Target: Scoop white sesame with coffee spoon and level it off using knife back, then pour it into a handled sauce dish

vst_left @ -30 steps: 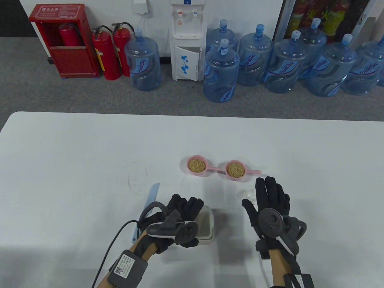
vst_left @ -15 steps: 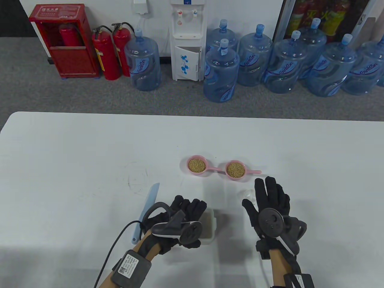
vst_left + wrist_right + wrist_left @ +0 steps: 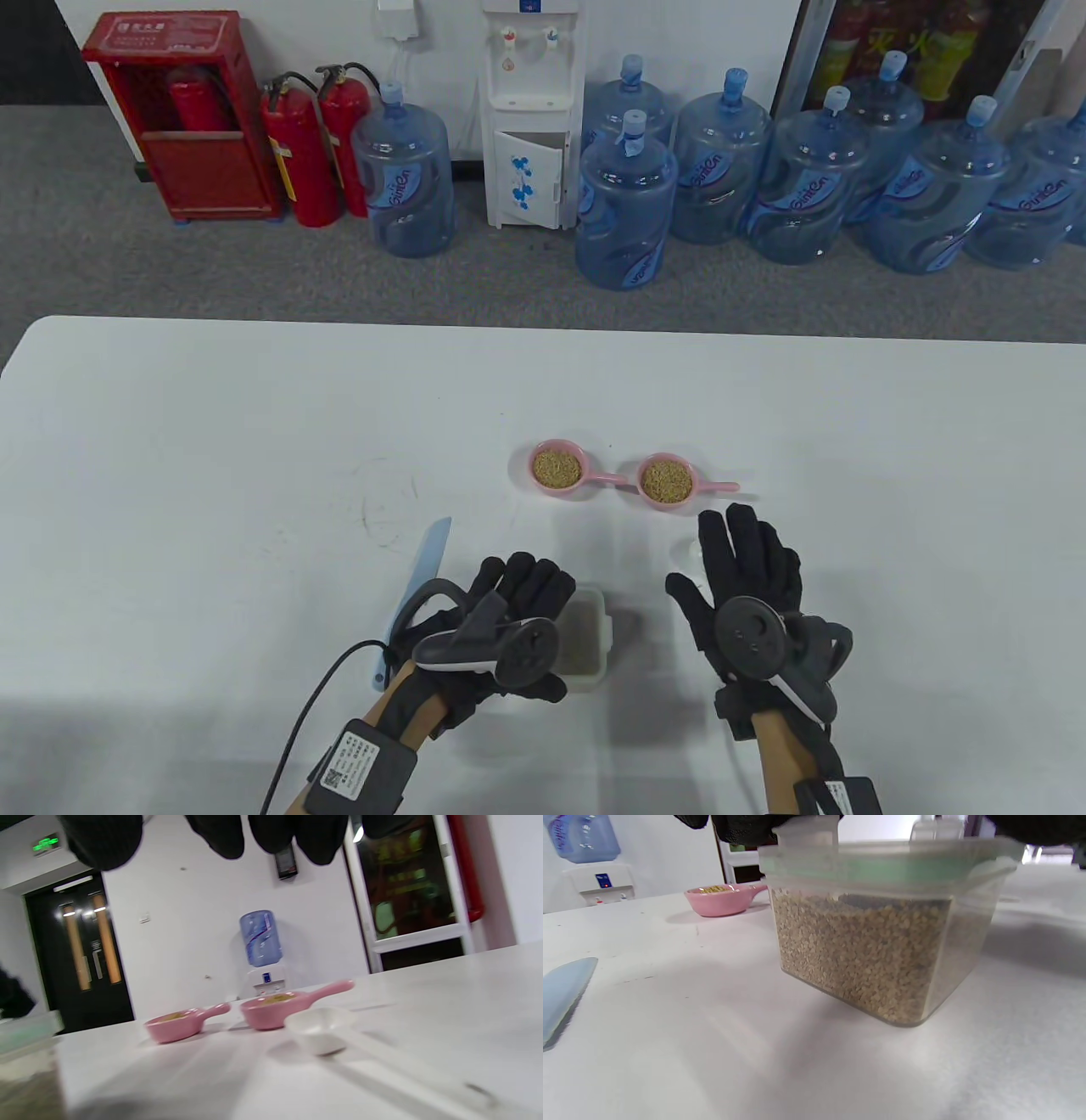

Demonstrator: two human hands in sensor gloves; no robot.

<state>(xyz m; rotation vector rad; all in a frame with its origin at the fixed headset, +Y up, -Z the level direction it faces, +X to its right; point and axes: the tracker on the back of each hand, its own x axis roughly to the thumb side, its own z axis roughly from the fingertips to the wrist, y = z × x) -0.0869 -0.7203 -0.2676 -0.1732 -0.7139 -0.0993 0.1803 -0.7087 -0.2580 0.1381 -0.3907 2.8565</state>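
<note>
A clear lidded container of sesame stands near the table's front, its green-sealed lid on. My left hand lies over it, and its fingers curl round the lid's edges. A white coffee spoon lies to the right, partly hidden under my right hand, which hovers above it with straight, spread fingers. A pale blue knife lies left of the left hand. Two pink handled sauce dishes sit further back, both holding sesame.
The white table stretches wide to the left and back. Behind its far edge stand several water bottles, a dispenser and red fire extinguishers on the floor.
My right hand has drifted a little left over the spoon. The left hand shifted slightly on the container, which slid a bit to the right.
</note>
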